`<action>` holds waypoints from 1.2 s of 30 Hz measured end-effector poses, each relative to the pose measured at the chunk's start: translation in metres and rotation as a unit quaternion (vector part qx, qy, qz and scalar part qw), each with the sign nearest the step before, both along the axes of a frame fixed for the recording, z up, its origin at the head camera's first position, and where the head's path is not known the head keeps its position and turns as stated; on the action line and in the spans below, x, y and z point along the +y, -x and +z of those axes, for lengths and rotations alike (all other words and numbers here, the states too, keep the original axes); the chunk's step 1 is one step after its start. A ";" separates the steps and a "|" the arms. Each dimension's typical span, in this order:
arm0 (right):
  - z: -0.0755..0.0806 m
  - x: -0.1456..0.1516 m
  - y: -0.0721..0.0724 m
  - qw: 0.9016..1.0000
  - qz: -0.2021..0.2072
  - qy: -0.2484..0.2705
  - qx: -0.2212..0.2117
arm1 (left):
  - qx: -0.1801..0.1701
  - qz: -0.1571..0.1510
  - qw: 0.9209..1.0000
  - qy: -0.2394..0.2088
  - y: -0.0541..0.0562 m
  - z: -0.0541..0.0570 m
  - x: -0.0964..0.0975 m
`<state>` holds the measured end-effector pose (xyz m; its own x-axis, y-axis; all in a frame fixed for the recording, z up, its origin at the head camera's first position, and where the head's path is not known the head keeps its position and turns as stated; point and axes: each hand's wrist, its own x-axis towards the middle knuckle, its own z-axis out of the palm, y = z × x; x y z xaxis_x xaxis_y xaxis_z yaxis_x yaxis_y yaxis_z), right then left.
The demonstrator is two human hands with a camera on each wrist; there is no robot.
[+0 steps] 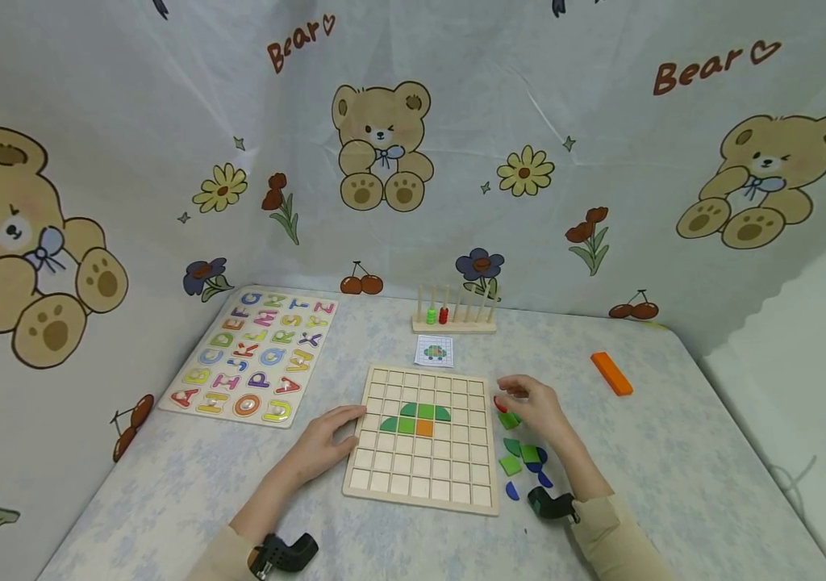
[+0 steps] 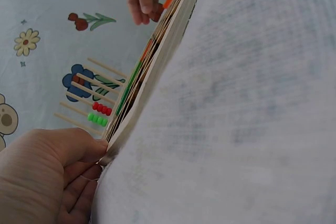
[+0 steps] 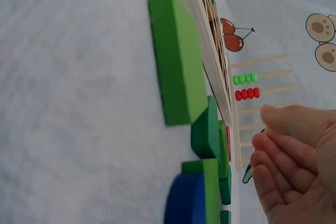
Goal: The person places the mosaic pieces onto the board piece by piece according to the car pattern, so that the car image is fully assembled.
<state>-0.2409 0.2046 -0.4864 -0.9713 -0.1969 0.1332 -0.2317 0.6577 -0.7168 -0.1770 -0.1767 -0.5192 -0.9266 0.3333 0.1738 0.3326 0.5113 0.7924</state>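
Observation:
A wooden grid board lies mid-table, with green and orange pieces set in a small cluster of its cells. My left hand rests against its left edge, index finger and thumb apart; the left wrist view shows the fingertips touching the rim. My right hand hovers off the board's right edge, over a red piece and a green piece. In the right wrist view its fingers are loosely bent, with nothing visible between them and the thumb.
Several green and blue pieces lie right of the board. Behind it are a pattern card and a peg rack with green and red beads. An alphabet board lies left, an orange block right.

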 end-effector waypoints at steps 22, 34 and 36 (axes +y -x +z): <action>-0.020 0.006 0.002 0.998 -0.009 -0.050 0.035 | 0.000 0.006 1.000 0.003 0.000 0.000 0.001; -0.022 0.008 0.004 0.998 -0.009 -0.036 0.049 | 0.004 0.005 1.000 0.003 0.000 -0.002 0.000; -0.021 0.008 0.004 0.999 0.004 -0.027 0.043 | 0.003 0.005 1.000 0.003 0.000 -0.001 0.000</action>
